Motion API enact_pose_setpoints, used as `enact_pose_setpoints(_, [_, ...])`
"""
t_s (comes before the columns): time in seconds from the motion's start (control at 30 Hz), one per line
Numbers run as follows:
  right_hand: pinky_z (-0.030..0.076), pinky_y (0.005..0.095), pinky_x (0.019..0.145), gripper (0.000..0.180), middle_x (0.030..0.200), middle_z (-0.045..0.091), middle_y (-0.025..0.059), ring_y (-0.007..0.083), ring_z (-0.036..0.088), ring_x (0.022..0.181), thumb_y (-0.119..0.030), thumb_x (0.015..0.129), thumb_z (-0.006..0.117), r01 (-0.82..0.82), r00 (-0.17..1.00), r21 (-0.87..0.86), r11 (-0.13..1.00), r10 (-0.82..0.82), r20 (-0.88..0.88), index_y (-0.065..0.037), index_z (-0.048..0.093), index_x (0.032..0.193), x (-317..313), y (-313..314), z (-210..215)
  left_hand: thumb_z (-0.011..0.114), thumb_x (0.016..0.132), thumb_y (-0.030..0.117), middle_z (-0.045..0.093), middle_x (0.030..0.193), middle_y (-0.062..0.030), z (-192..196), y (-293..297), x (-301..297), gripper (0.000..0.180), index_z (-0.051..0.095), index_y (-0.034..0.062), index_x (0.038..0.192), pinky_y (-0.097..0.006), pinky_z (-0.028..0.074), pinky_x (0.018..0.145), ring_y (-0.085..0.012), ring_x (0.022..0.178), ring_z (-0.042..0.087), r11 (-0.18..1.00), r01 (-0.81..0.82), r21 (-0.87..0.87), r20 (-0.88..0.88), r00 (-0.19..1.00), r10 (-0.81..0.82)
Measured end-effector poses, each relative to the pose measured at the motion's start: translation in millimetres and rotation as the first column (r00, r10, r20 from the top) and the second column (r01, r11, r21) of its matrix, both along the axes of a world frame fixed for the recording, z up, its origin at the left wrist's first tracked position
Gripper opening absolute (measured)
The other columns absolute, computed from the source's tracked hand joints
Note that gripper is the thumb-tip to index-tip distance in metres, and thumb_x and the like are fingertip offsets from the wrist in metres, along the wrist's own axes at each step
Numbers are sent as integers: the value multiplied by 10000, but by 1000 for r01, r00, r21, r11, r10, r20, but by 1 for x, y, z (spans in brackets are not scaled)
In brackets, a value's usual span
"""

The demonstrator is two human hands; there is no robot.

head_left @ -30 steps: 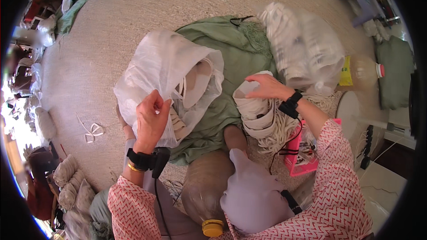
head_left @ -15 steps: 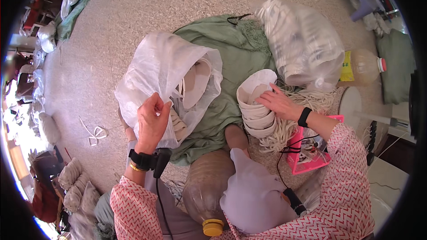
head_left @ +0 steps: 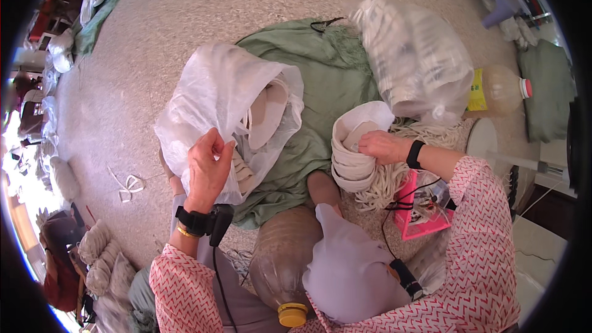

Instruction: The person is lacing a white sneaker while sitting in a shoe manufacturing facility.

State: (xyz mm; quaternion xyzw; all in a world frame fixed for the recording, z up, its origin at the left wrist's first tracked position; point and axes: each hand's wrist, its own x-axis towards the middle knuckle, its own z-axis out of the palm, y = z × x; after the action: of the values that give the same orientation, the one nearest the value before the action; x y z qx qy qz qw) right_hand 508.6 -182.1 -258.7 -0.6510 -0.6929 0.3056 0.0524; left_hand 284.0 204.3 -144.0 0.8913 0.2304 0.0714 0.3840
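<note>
My left hand [head_left: 208,163] is closed in a pinch at the rim of a translucent plastic bag [head_left: 200,86]. The bag's mouth gapes toward the right, showing off-white shoe-shaped fabric pieces [head_left: 268,117] inside. To the right, my right hand [head_left: 385,147] closes its fingers on the upper rim of a stack of nested off-white cloth shoe uppers [head_left: 353,163]. The topmost upper [head_left: 370,113] stands up taller than those under it; its inside is partly covered by my fingertips. Both thumbs and fingers are bent, and my palms are hidden.
Green cloth [head_left: 290,55] lies beneath the bag. Behind the stack are loose white cords [head_left: 425,135] and a full clear bag [head_left: 413,55]. A pink basket [head_left: 425,228] with a black cable sits near my right forearm. A large yellow-capped bottle [head_left: 287,253] lies between my legs.
My right hand has drawn in its fingers at the stack's rim, and the top upper has opened up and tilted to the right. My left hand stays at the bag.
</note>
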Motion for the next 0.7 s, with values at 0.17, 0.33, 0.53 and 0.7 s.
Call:
enact_pose_setpoints(0.17, [535, 476, 807, 404, 885, 695, 195, 423, 662, 923, -166, 581, 857, 173, 975, -63, 983, -180, -132, -10, 706, 921, 12, 21, 37, 720, 844, 27, 549, 680, -137, -7, 1, -1, 226, 504, -7, 789, -405, 460, 607, -311, 633, 566, 1000, -24, 17, 72, 997, 22])
enact_pose_setpoints(0.33, [546, 440, 817, 506, 936, 731, 193, 419, 686, 930, -284, 589, 922, 385, 888, -60, 921, -388, -249, -22, 739, 981, 15, 43, 70, 710, 832, 9, 521, 688, -136, 0, -2, 6, 228, 487, 3, 788, -436, 436, 631, -330, 683, 550, 999, -39, 33, 114, 993, 35])
enact_pose_setpoints(0.53, [566, 398, 823, 546, 995, 763, 161, 343, 729, 915, -357, 683, 907, 803, 540, -12, 596, -737, -407, -50, 752, 1106, -30, 87, 72, 740, 869, 49, 556, 721, -106, 14, 8, 3, 237, 515, -9, 823, -340, 490, 635, -210, 652, 571, 991, -60, 123, 136, 990, 43])
enact_pose_setpoints(0.7, [563, 406, 771, 459, 912, 762, 165, 359, 728, 846, -379, 743, 859, 928, 365, 82, 364, -837, -407, -41, 765, 1039, -61, 134, 53, 696, 843, 4, 519, 692, -132, 13, 0, 11, 232, 473, 4, 778, -439, 430, 650, -326, 699, 542, 997, -71, 32, 137, 988, 65])
